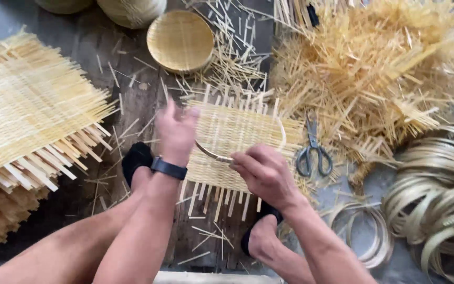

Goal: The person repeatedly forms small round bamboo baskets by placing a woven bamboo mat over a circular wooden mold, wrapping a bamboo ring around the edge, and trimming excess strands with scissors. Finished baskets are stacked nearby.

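A woven bamboo mat (pixel 237 152) is worked between two hands on the floor.

The mat lies flat under both hands, its loose strip ends pointing toward and away from the person. A thin curved hoop strip (pixel 212 153) is pinched by the closed right hand (pixel 263 173); the left hand (pixel 177 131), blurred, is laid loosely open on the mat's left edge.

Head-worn camera, looking steeply down, close over the floor
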